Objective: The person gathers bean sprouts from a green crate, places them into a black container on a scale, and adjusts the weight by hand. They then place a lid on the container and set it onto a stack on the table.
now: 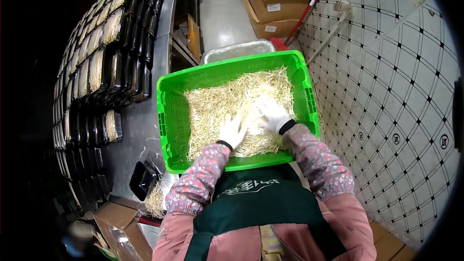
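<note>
A green plastic crate [174, 84] holds a thick layer of pale, straw-like strands [212, 101]. Both hands wear white gloves with black cuffs. My left hand [233, 131] rests on the strands near the crate's front middle, its fingers spread. To the right, my right hand [273, 113] lies on the strands with its fingers apart, partly washed out by bright light. The two hands do not touch, and neither grips anything that I can see.
Stacked black trays of strands [96, 70] fill the metal table [137, 121] at left. An empty black tray [141, 181] lies near its front edge. Cardboard boxes [285, 7] stand behind the crate; a patterned wall [386, 67] is on the right.
</note>
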Action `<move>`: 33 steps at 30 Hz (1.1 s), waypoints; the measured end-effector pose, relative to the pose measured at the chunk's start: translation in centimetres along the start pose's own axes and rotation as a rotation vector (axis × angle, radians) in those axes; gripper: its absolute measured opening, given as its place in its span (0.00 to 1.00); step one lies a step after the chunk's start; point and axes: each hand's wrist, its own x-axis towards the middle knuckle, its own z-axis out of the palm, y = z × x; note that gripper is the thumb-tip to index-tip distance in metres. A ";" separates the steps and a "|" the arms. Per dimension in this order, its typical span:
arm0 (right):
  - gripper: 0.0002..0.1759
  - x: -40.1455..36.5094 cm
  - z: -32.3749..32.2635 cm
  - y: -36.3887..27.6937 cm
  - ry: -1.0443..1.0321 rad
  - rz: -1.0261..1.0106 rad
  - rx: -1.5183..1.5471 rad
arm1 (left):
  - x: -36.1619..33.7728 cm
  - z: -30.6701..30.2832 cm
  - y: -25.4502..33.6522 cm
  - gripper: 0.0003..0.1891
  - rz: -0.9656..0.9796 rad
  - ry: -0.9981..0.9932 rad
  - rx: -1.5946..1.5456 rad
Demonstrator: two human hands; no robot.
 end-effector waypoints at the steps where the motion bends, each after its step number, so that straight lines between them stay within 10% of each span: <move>1: 0.39 -1.3 0.1 -0.8 -0.254 0.020 -0.066 | -1.4 0.2 0.3 0.30 0.081 -0.066 0.069; 2: 0.39 -2.5 -0.7 -2.3 -0.510 0.045 -0.132 | -3.3 0.0 0.8 0.30 0.162 -0.137 0.138; 8: 0.37 -5.4 -5.7 -0.6 -0.528 0.015 0.330 | -6.5 -4.9 -1.1 0.26 0.267 -0.628 -0.284; 11: 0.38 -0.9 -5.4 1.9 -0.381 0.071 0.189 | -2.3 -7.3 -1.7 0.26 -0.043 -0.464 -0.506; 16: 0.42 6.4 -0.3 3.5 -0.055 0.295 -0.034 | 6.8 -2.3 -2.7 0.39 0.103 0.201 -0.153; 20: 0.37 2.7 1.8 0.4 -0.531 0.178 -0.147 | 3.3 -0.6 0.6 0.32 0.160 -0.108 0.059; 21: 0.37 -0.6 0.8 -0.6 -0.288 -0.054 -0.129 | 0.5 -0.6 0.5 0.33 0.268 -0.125 0.083; 29: 0.71 -2.3 -2.7 -1.8 -0.588 0.121 -0.033 | -2.1 -3.0 1.0 0.71 0.116 -0.376 0.177; 33: 0.46 0.6 0.4 3.6 -0.527 0.062 0.226 | 2.7 -1.0 0.0 0.55 0.039 -0.252 -0.138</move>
